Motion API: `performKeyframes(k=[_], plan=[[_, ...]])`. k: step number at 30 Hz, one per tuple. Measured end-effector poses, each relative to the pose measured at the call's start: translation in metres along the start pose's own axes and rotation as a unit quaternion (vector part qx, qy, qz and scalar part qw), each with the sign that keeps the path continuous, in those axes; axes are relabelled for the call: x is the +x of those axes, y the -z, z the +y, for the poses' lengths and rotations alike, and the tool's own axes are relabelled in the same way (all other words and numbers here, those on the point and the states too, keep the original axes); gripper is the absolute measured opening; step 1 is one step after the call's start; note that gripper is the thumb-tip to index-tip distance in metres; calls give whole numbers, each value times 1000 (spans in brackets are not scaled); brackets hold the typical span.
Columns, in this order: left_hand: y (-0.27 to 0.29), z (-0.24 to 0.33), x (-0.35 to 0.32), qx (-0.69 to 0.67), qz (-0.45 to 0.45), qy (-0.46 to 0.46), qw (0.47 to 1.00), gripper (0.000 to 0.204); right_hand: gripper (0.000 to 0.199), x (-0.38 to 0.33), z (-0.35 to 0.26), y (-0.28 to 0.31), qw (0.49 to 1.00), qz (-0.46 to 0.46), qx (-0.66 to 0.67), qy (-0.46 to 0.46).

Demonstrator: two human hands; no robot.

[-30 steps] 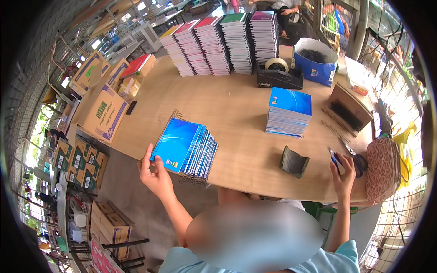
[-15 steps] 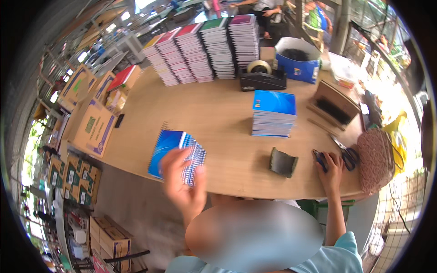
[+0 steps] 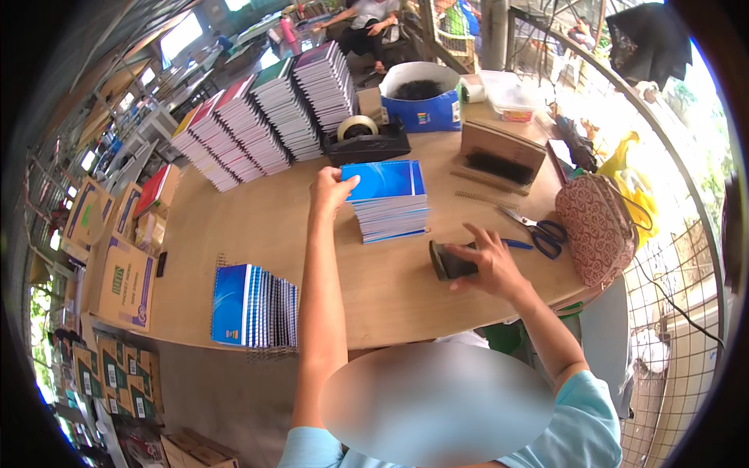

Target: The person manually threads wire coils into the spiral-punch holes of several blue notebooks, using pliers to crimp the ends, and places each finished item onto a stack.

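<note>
Gently, I'd lift by the left edge of the blue notebook stack (image 3: 392, 214), where my left hand (image 3: 334, 191) rests its thumb on the top cover; whether the hidden fingers pinch it, I can't tell. My right hand (image 3: 497, 264) spreads its fingers over the dark curved block (image 3: 440, 262). Most room lies left of my forearm, over the tabletop (image 3: 242, 222); the tape dispenser (image 3: 382, 146) crowds behind, scissors (image 3: 534, 225) to the right.

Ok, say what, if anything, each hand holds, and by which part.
Left hand: top of the blue-covered stack, by its left edge. Right hand: at the dark curved block, hold unclear.
</note>
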State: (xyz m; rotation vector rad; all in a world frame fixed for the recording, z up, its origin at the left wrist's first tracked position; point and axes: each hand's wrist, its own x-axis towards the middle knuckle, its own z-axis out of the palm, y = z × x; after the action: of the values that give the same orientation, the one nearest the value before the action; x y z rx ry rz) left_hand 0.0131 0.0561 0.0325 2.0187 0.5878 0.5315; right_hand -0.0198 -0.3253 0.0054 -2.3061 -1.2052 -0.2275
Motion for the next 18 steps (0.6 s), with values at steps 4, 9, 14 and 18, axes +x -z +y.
performKeyframes(k=[4, 9, 14, 18], plan=[[18, 0, -21, -33, 133, -110, 984, 48, 53, 57, 58, -6, 993, 80, -24, -79], [18, 78, -139, -28, 167, -264, 950, 65, 35, 78, 134, -42, 958, 53, -258, -110], [30, 4, -219, 42, 112, -274, 954, 44, 27, 80, 111, -19, 991, 98, -79, -33], [10, -36, -242, 53, 78, -268, 959, 36, 27, 68, 53, 23, 994, 85, 16, 69]])
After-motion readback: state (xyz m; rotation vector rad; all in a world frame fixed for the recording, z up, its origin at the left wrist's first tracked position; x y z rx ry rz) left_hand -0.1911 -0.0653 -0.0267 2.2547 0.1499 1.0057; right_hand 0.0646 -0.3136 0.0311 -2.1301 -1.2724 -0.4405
